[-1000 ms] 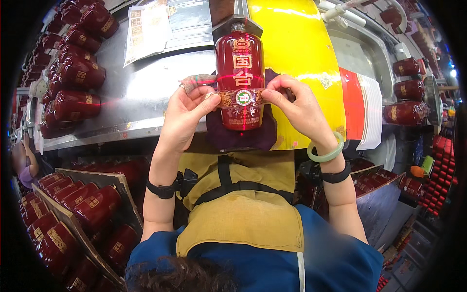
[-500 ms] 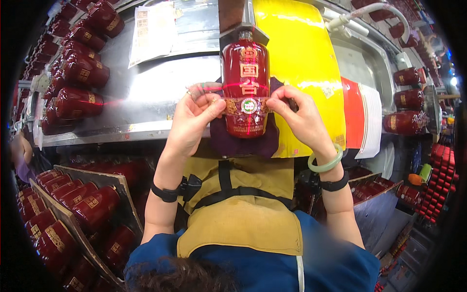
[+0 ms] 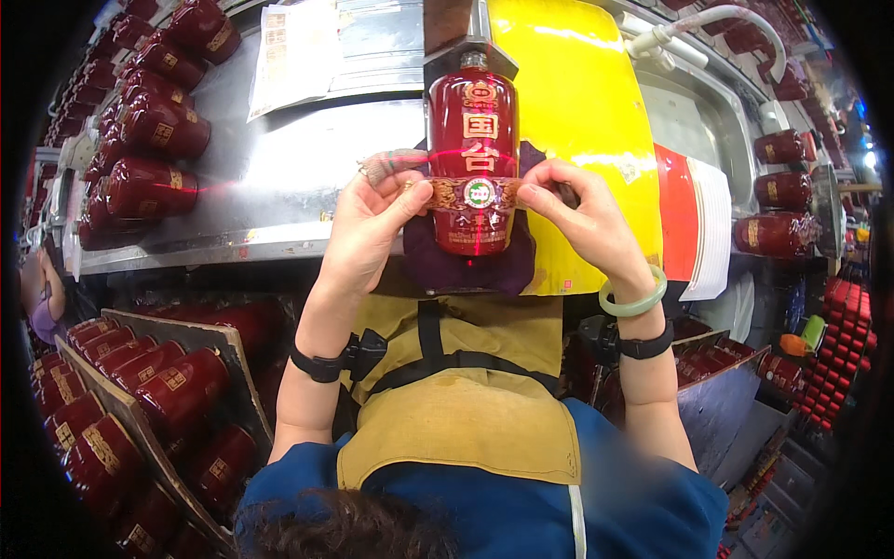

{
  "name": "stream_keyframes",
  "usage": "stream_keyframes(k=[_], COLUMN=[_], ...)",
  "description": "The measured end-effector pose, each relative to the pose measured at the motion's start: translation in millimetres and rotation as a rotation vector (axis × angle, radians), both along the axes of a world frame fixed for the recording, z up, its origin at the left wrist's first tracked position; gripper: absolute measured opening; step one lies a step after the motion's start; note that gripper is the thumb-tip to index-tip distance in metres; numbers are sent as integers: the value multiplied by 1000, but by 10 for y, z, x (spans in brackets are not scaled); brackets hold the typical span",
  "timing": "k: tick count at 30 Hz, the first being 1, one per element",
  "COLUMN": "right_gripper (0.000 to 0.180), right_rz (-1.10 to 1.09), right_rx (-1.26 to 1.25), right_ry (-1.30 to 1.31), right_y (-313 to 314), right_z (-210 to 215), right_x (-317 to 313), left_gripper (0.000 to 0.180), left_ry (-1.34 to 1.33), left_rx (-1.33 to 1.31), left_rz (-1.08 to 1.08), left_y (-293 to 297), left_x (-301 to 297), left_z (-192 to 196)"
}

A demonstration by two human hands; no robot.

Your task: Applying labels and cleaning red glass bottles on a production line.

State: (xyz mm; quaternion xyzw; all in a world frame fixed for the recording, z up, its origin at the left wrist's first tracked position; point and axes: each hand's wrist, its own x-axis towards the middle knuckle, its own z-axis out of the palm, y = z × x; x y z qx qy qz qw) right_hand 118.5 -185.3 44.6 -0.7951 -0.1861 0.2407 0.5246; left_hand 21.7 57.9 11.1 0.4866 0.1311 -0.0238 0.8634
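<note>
Lying neck-away on a dark cloth (image 3: 466,270), red bottle (image 3: 473,154) sits by the near edge of the metal bench (image 3: 279,186). Wide stretch of shiny bench top separates it from the bottle group (image 3: 154,191) at left; yellow sheet (image 3: 577,102) runs close along its right. Bottle glossy, gold markings, patterned label strip (image 3: 477,194) with round white-green emblem across lower body. Left hand (image 3: 372,214) and right hand (image 3: 587,219) pinch opposite strip ends, thumbs inward, wrists angled in.

Metal bench (image 3: 279,154) under red bottles (image 3: 152,189); papers (image 3: 293,65); yellow sheet (image 3: 568,93)
</note>
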Motion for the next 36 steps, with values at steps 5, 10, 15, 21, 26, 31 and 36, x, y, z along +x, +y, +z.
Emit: stream_keyframes(k=[5, 10, 15, 21, 26, 31, 36], right_gripper=[19, 19, 18, 19, 18, 18, 19], right_rz=[-7, -9, -13, -25, -28, -27, -30], right_rx=[71, 71, 76, 55, 76, 65, 69], right_ry=[-28, -53, -49, -57, -59, -63, -81], right_y=[-4, 3, 9, -8, 28, 24, 19], right_z=[-106, -93, -106, -95, -82, -104, -79], right_x=[-10, -23, -24, -18, -26, -33, -35], left_gripper=[36, 35, 35, 35, 34, 35, 35], left_ry=[10, 12, 10, 37, 29, 29, 32], left_rx=[35, 27, 76, 97, 125, 125, 136], left_rz=[21, 7, 32, 36, 70, 68, 62], left_y=[-15, -24, -27, -64, -34, -58, -52], left_x=[4, -2, -4, 31, 1, 9, 13], left_z=[-14, 3, -14, -11, -61, -36, -28])
